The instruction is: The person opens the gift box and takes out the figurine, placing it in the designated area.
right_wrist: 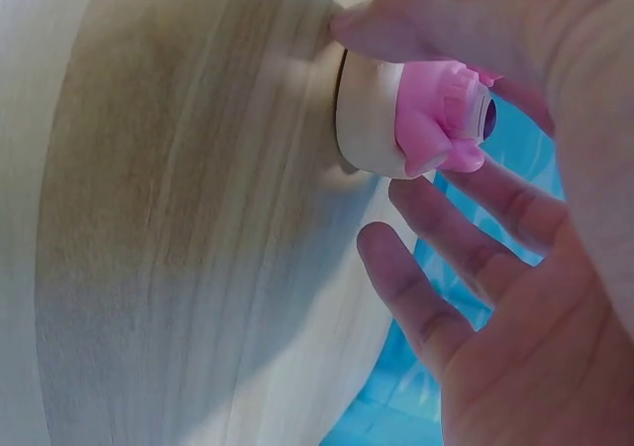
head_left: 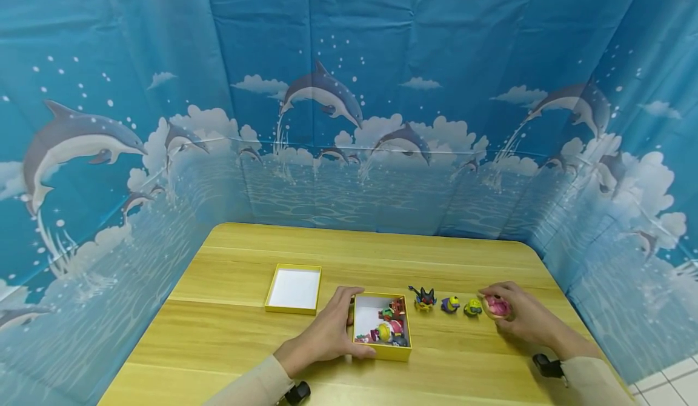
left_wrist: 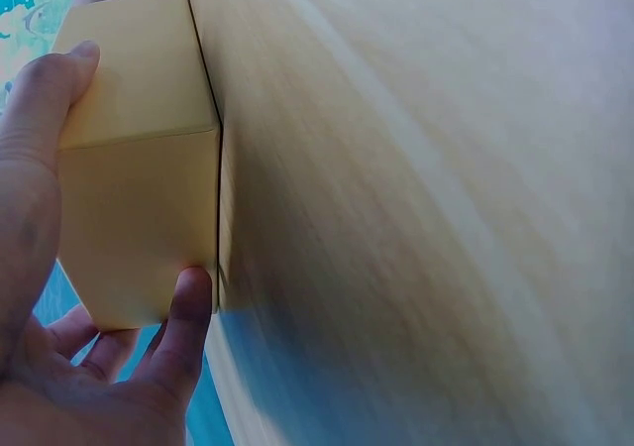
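My left hand [head_left: 329, 328] grips the yellow box [head_left: 394, 352], thumb on its near side and fingers around its left and far sides. Several small toy figures lie heaped in the box's right part, among them a yellow and pink one [head_left: 386, 331]; its white bottom shows at left. At the right, my right hand [head_left: 523, 315] holds a pink toy figure [head_left: 497, 306] with a round cream base [right_wrist: 369, 119] between thumb and fingers. The base is at the tabletop; the right wrist view does not show clearly whether it touches.
A yellow lid [head_left: 294, 289] with white inside lies left of the box. Between box and right hand stand a dark spiky figure [head_left: 424, 299], a purple and yellow one [head_left: 450, 304] and a yellow-green one [head_left: 472, 307]. A dolphin-print curtain [head_left: 349, 194] encloses the wooden table [head_left: 218, 333].
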The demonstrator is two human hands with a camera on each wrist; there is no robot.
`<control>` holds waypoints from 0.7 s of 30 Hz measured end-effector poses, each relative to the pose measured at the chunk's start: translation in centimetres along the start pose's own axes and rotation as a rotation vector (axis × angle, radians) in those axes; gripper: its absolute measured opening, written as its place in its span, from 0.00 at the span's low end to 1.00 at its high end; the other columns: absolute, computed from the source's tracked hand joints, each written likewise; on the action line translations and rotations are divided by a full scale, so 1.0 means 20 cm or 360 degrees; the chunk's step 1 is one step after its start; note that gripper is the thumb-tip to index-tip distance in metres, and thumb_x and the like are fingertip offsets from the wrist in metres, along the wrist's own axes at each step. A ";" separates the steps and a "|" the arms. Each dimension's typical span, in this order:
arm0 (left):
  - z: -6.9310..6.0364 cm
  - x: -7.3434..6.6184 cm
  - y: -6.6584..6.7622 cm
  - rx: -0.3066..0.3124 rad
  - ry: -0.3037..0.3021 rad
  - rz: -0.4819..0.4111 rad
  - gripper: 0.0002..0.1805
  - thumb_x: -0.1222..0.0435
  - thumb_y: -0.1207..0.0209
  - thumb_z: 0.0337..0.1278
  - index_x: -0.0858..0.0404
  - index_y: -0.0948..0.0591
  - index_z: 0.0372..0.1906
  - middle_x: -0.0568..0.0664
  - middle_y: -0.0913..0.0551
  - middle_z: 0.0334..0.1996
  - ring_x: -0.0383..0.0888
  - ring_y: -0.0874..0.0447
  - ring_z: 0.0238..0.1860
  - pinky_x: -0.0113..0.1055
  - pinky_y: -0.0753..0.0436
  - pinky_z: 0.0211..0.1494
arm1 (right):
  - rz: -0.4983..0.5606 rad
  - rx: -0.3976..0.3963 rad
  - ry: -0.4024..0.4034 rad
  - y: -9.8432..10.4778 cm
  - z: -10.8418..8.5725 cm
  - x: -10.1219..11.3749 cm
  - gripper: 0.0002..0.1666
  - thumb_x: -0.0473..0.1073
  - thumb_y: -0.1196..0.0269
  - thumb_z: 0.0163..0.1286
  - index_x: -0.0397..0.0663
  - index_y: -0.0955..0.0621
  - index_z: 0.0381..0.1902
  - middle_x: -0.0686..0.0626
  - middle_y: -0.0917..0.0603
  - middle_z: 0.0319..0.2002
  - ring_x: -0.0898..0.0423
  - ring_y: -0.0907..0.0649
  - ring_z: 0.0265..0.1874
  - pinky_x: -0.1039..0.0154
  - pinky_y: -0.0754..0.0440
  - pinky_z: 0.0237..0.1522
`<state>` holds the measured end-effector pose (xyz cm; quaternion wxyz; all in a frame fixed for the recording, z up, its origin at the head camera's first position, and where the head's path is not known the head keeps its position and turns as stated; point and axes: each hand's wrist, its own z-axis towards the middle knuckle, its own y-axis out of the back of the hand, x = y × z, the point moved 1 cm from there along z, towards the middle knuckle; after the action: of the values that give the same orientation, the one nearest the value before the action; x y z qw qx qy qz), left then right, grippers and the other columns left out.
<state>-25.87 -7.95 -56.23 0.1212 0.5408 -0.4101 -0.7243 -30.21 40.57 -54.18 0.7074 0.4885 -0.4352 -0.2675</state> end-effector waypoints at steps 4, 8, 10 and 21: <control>0.00 -0.01 0.00 0.0007 0.0001 -0.0004 0.73 0.34 0.13 0.52 0.57 0.40 0.93 0.56 0.32 0.86 0.57 0.22 0.81 0.57 0.17 0.83 | -0.0012 -0.0012 -0.0001 0.01 -0.01 0.01 0.40 0.31 0.14 0.62 0.40 0.14 0.73 0.31 0.16 0.68 0.39 0.11 0.58 0.59 0.09 0.46; -0.01 -0.01 0.01 0.0011 0.0011 -0.0008 0.72 0.34 0.13 0.52 0.56 0.40 0.94 0.56 0.32 0.87 0.58 0.22 0.82 0.57 0.17 0.85 | -0.0077 -0.0048 0.0015 0.02 -0.01 0.03 0.42 0.33 0.12 0.60 0.40 0.13 0.72 0.32 0.15 0.67 0.36 0.12 0.60 0.53 0.07 0.49; -0.01 -0.02 0.01 0.0009 0.0014 -0.0009 0.72 0.34 0.13 0.52 0.55 0.40 0.94 0.56 0.32 0.87 0.58 0.22 0.82 0.57 0.17 0.84 | -0.0112 -0.0065 0.0023 0.02 -0.02 0.04 0.43 0.34 0.11 0.59 0.40 0.13 0.72 0.34 0.14 0.66 0.36 0.12 0.61 0.49 0.06 0.51; 0.00 -0.02 0.01 -0.0001 0.0005 -0.0011 0.73 0.35 0.12 0.51 0.58 0.39 0.93 0.56 0.32 0.86 0.58 0.23 0.82 0.57 0.18 0.85 | -0.0173 -0.0196 0.0115 0.07 -0.03 0.09 0.46 0.36 0.08 0.55 0.43 0.13 0.72 0.33 0.14 0.67 0.32 0.13 0.63 0.32 0.09 0.54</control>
<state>-25.66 -7.81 -55.86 0.1194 0.5432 -0.4077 -0.7242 -28.79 39.91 -52.32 0.7358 0.4763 -0.3649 -0.3141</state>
